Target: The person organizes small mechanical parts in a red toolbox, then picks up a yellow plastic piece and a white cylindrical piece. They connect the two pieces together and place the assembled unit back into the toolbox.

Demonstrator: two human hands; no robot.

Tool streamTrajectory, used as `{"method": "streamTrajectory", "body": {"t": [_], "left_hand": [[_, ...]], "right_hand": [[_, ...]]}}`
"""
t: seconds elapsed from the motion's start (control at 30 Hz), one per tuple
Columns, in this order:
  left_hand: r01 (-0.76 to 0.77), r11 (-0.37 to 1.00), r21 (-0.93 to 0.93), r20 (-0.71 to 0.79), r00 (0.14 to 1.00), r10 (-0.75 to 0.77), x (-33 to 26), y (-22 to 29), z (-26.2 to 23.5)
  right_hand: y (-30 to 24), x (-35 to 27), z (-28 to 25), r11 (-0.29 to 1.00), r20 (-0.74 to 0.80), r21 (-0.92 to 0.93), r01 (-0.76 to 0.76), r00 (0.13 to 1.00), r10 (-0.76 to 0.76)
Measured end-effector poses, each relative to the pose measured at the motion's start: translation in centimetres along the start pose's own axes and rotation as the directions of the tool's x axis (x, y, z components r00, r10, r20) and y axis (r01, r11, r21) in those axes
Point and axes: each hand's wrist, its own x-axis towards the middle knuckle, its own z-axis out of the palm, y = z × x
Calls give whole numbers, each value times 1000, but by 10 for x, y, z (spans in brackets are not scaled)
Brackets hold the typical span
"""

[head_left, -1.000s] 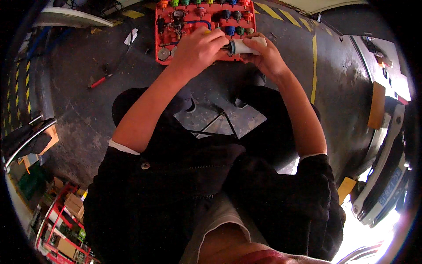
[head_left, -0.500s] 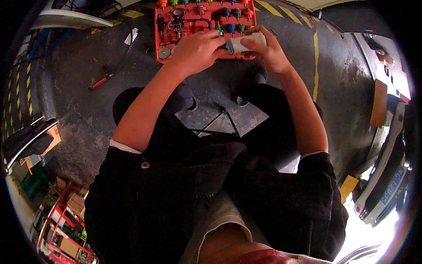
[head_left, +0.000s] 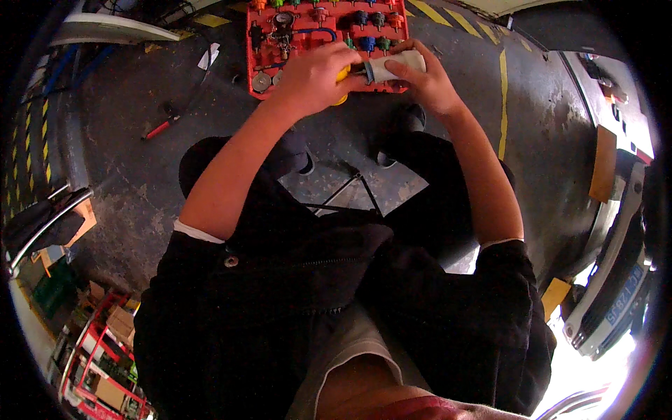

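My right hand (head_left: 428, 80) is closed around a whitish cylindrical piece (head_left: 397, 68) with a grey-blue collar at its left end. A dark narrow tip shows between that collar and my left hand. In the fingers of my left hand (head_left: 311, 78) is a yellow round part (head_left: 342, 74), mostly hidden by the fingers. Both hands are over the near edge of a red tool case (head_left: 325, 47). Rows of coloured caps (head_left: 369, 43), a gauge (head_left: 283, 21) and a blue hose (head_left: 316, 32) lie in the case.
Past the case's left side, a red-handled tool (head_left: 159, 129) and a white scrap (head_left: 208, 56) lie on the dark floor. My knees and shoes flank thin dark metal legs (head_left: 358, 175). A red rack (head_left: 91, 357) stands at lower left, a car bumper (head_left: 607, 280) at right.
My left hand has drawn slightly left from the whitish piece's collar, and the yellow part now shows in its fingers. The right hand has barely moved.
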Motion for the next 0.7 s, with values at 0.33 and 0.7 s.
{"method": "streamTrajectory", "body": {"t": [0.33, 0.7], "left_hand": [[13, 982, -190, -178, 983, -47, 3, -5, -1], [28, 980, -196, 135, 991, -1, 1, 2, -10]], "right_hand": [[6, -5, 7, 857, 46, 513, -43, 999, 22], [-1, -8, 10, 948, 28, 319, -26, 999, 18]]}}
